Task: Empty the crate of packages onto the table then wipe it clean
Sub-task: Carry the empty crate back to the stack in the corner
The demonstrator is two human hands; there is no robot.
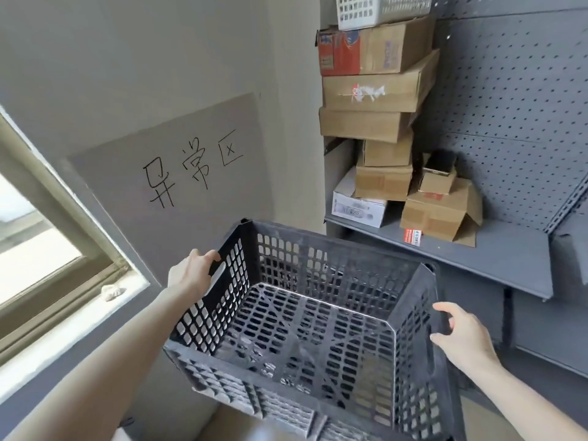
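- The person holds a black slotted crate [334, 259] off the ground between both hands. It is tilted, with its open top turned toward the camera.
- The left hand [191, 275] grips the crate's left wall beside the handle slot, with its fingers curled over the top rim.
- The right hand [461, 335] clamps the right wall, fingers hooked over the rim and thumb against the wall lower down.
- The crate's perforated floor shows from wall to wall.
- The crate hangs just in front of a grey shelf [493, 259], near the shelf's front left corner.
- Stacked cardboard boxes [375, 90] crowd the shelf's left end, with a white basket [378, 7] on top of them.
- A white box [356, 208] sits at the shelf's front left corner.
- A handwritten sign [178, 173] is on the wall, and a window [38, 249] lies to the left.
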